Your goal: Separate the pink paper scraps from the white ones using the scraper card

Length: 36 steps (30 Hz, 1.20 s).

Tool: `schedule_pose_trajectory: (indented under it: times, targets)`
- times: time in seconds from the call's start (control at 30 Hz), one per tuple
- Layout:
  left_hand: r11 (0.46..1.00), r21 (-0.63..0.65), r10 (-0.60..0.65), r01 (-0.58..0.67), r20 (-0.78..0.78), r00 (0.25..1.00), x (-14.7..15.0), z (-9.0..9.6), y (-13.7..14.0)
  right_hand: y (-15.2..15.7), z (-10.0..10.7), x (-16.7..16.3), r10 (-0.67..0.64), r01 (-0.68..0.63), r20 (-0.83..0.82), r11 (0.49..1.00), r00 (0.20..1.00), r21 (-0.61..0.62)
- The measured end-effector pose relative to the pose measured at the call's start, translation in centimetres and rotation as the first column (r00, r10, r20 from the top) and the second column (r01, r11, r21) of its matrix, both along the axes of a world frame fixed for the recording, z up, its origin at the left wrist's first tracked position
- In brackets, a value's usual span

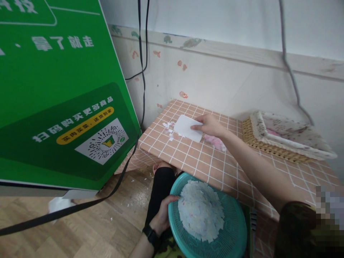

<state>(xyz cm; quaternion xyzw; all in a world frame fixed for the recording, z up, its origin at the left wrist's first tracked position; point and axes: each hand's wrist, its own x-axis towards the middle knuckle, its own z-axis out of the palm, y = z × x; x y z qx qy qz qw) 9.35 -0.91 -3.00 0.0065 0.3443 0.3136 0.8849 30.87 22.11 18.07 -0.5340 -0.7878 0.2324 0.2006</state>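
Observation:
My right hand (211, 125) pinches a flat white card (185, 125) between thumb and fingers, low over the checked tablecloth (196, 159). Small white paper scraps (170, 136) lie on the cloth by the card's left edge. Just below the hand is a crumpled pink-and-white thing (215, 142) whose kind I cannot make out. My left hand (163, 214), with a black watch on the wrist, grips the rim of a teal plastic basket (238, 222) over my lap. A heap of white paper bits (200, 211) sits inside the basket.
A cloth-lined wicker basket (276, 150) stands at the table's right. The big green sign panel (67, 75) fills the left side. A black strap (118, 186) crosses before it, and a grey cable (291, 71) hangs down the wall. Scraps dot the wooden floor (126, 215).

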Motion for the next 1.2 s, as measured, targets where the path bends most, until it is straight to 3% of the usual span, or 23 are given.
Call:
schedule_pose_trajectory:
  times: [0.1,0.3,0.43,0.6,0.73,0.9,1.07,1.2]
  targets:
    - [1.000,0.004,-0.013,0.012,0.020,1.000,0.0,0.0,0.0,-0.5,0.2,-0.4,0.052,-0.053,-0.023,0.997,0.998,-0.049]
    - [1.000,0.006,-0.009,0.008,0.009,1.000,-0.1,0.0,0.0,-0.5,0.0,-0.3,-0.013,0.011,0.038,0.999,0.999,0.049]
    - [1.000,0.008,-0.002,0.002,0.001,1.000,0.0,0.2,0.0,-0.8,-0.3,-0.6,0.060,-0.060,0.000,0.998,0.998,-0.020]
    - [1.000,-0.015,0.001,-0.002,-0.021,1.000,0.1,0.4,0.0,-1.1,-0.3,-0.6,-0.044,0.043,-0.028,0.999,0.999,-0.021]
    - [1.000,-0.014,0.016,-0.016,-0.033,0.999,0.0,0.4,0.1,-1.6,-0.1,-0.8,0.057,-0.063,-0.070,0.993,0.996,-0.095]
    - [1.000,-0.016,0.006,-0.006,-0.034,0.999,0.0,0.0,0.0,-2.6,0.3,-1.0,0.033,-0.038,-0.070,0.997,0.997,-0.066]
    - [1.000,0.004,0.021,-0.021,-0.034,0.999,-0.1,0.0,-0.1,-3.7,0.7,0.0,0.097,-0.104,-0.062,0.987,0.993,-0.121]
    - [1.000,0.007,0.021,-0.021,-0.053,0.998,-0.1,0.1,0.0,-4.1,0.9,1.2,0.044,-0.048,-0.047,0.994,0.998,-0.095]
